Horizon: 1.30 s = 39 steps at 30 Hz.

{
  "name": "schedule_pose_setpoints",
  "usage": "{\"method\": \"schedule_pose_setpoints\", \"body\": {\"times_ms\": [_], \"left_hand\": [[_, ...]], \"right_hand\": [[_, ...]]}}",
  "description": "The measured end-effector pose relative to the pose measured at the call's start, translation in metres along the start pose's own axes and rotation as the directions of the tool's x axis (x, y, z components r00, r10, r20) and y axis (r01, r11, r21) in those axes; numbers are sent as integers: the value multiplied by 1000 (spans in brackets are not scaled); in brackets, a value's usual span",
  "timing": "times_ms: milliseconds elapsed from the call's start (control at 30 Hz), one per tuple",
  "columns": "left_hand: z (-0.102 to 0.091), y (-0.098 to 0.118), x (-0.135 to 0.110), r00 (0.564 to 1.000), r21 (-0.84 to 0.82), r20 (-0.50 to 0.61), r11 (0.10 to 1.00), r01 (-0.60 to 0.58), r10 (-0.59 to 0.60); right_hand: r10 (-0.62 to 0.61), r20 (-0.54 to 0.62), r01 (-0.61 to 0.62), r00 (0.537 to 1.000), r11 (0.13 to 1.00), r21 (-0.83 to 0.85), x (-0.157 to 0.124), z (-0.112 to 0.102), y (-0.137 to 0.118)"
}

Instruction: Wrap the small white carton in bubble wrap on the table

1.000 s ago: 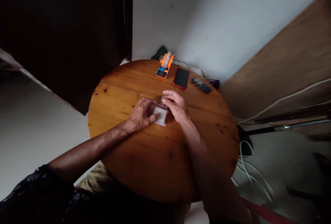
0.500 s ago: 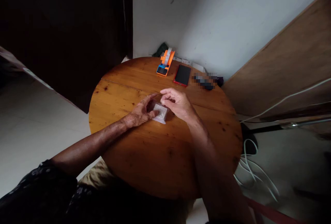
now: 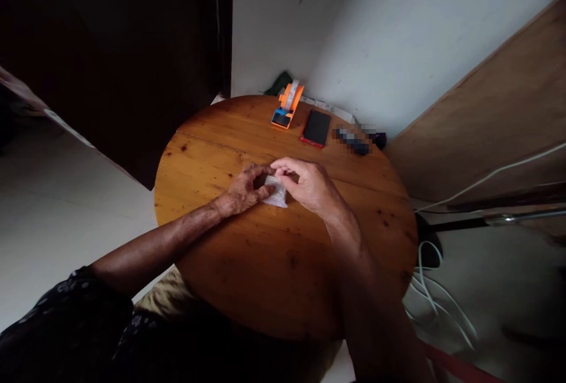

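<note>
A small squarish packet [image 3: 277, 195] in pale, see-through wrapping, which looks like bubble wrap, lies low over the middle of the round wooden table. My left hand [image 3: 246, 190] grips it from the left, thumb on its top and fingers curled round the far side. My right hand [image 3: 307, 181] is at the packet's far edge, thumb and fingertips pinched together close to the left fingertips. Whatever sits in that pinch is too small to make out. Part of the packet is covered by both hands.
An orange and blue tape dispenser [image 3: 288, 106] with a roll stands at the table's back. Beside it lie a red-edged phone [image 3: 315, 128] and a blurred dark object [image 3: 352, 141]. Past the table [image 3: 212, 129] are a white wall and, right, looped white cables [image 3: 427, 280].
My right hand has come down onto the packet's far edge, its fingertips now meeting the left fingers. The left hand keeps its grip. The whole view has shifted slightly.
</note>
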<state>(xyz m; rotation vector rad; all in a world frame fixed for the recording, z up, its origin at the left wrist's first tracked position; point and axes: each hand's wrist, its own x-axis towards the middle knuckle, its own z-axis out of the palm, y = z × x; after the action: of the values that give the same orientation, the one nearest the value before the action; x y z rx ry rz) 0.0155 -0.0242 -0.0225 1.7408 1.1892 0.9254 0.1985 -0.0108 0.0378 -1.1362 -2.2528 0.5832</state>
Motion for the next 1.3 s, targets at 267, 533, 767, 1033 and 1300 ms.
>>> {"method": "schedule_pose_setpoints", "body": {"times_ms": [267,533,767,1033,1300], "left_hand": [[-12,8,-3,994,-23,107,999,26,-23],[-18,5,-6,981,-138,193,990,19,8],[-19,4,-5,981,-187,192,982,38,-1],[-19,-2,-5,981,-219,193,974,55,-12],[-20,2,-5,985,-164,174,986,32,-3]], "right_hand": [[46,101,-32,994,990,-137,-4,-8,-9],[71,187,0,980,935,-355,-6,-12,-24],[73,313,100,947,859,-502,-17,-19,-48],[57,350,119,935,880,-460,-20,-16,-53],[37,41,-30,998,989,-148,-21,-32,-34]]}}
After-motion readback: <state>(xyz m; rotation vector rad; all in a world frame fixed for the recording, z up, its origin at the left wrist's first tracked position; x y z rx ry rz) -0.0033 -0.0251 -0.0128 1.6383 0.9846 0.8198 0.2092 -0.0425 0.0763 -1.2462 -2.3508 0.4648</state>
